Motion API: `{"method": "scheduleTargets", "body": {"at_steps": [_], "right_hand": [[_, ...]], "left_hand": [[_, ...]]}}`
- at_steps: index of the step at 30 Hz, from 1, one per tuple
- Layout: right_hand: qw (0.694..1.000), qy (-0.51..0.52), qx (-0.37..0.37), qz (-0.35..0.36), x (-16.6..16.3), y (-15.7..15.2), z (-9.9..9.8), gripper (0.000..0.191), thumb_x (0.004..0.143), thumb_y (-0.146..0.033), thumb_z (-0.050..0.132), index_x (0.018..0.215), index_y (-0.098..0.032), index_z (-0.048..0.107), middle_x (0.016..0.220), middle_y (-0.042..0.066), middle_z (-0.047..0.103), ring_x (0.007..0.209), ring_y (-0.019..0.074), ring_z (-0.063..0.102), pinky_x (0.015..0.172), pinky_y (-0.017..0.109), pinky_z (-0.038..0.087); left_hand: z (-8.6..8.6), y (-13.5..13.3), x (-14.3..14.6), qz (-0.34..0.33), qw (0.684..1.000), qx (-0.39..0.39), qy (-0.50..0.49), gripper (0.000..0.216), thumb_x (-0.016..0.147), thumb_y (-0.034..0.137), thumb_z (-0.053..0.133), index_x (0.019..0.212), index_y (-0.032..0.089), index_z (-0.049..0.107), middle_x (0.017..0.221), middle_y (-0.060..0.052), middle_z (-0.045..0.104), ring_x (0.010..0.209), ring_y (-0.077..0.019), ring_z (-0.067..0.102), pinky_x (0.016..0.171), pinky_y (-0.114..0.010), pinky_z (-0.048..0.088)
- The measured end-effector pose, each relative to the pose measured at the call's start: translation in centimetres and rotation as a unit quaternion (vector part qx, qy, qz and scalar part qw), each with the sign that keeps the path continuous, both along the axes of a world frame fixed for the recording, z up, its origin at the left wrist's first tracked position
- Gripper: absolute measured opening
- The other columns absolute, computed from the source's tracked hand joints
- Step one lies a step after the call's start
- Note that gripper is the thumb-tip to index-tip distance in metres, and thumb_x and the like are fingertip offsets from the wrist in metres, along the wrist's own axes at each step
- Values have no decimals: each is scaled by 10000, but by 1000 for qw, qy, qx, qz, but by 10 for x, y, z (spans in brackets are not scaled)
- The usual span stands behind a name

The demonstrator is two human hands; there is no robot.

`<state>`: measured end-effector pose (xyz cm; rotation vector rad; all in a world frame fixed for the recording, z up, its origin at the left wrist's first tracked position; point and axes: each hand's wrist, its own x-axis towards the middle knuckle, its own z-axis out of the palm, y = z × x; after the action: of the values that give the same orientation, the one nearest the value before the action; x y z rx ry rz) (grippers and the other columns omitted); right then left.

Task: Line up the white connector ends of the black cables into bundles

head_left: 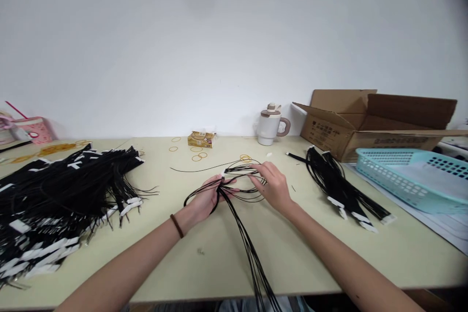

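Note:
A bundle of thin black wires (239, 222) is gathered at its middle in my left hand (206, 199). The fingers of that hand are closed round it, and a small white piece (224, 173) shows beside the fingertips. From there the wires fan into loops toward the right, while their long ends hang over the table's front edge. My right hand (273, 186) has its thumb and fingers bent together on the looped wires; the exact pinch is partly hidden. One loose wire end reaches out to the left behind my hands.
Left lies a big heap of black wires (66, 190) with white ends. Rubber bands (197, 157), a small yellow box (201, 139) and a white mug (269, 126) stand behind. To the right are another wire bundle (334, 183), an open carton (329, 131) and a turquoise basket (409, 190).

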<state>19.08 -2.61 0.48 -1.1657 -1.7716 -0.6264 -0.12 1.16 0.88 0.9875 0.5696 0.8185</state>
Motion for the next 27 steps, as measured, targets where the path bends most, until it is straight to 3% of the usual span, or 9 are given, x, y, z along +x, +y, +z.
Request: {"method": "scheduleTargets", "body": {"at_steps": [6, 14, 18, 21, 24, 27], "right_hand": [[997, -28, 4, -69, 25, 7, -2, 205, 837, -252, 495, 1028, -183, 520, 785, 48, 535, 755, 188, 504, 638, 278, 391], [988, -97, 55, -108, 32, 12, -1, 139, 861, -282, 488, 903, -179, 572, 681, 28, 534, 672, 159, 467, 604, 258, 348], [965, -137, 153, -162, 23, 5, 1, 193, 823, -228, 561, 1014, -202, 578, 682, 26, 563, 641, 148, 435, 608, 266, 334], [942, -224, 230, -99, 4, -6, 0, 310, 791, -115, 579, 1072, -245, 565, 768, 12, 602, 685, 132, 442, 644, 273, 336], [938, -303, 165, 12, -17, -12, -1, 214, 813, -107, 550, 998, -207, 587, 882, 9, 612, 797, 116, 470, 702, 277, 351], [943, -305, 116, 69, -27, -10, -4, 151, 846, -99, 499, 957, -164, 579, 866, 6, 614, 852, 104, 479, 722, 274, 354]], "left_hand": [[0, 3, -2, -56, 998, 7, 21, 198, 720, 352, 602, 824, 196, 540, 908, -71, 682, 744, -212, 650, 727, -361, 489], [2, 6, -7, -81, 995, 0, 50, 216, 735, 348, 577, 863, 190, 506, 956, -81, 666, 662, -231, 655, 744, -458, 471], [-1, 9, -7, -90, 996, -14, 5, 180, 758, 328, 561, 833, 168, 526, 989, -111, 653, 765, -239, 651, 824, -438, 435], [-2, 8, -3, -79, 995, -49, -27, 111, 777, 270, 541, 745, 164, 539, 873, -78, 669, 740, -187, 634, 809, -360, 435], [-1, 4, 1, -53, 994, -84, -46, 83, 779, 207, 527, 712, 164, 549, 680, -11, 633, 605, -115, 576, 678, -264, 433], [-1, 1, 2, -65, 992, -95, -51, 72, 774, 206, 528, 722, 163, 554, 637, 9, 593, 576, -98, 530, 601, -235, 394]]}}
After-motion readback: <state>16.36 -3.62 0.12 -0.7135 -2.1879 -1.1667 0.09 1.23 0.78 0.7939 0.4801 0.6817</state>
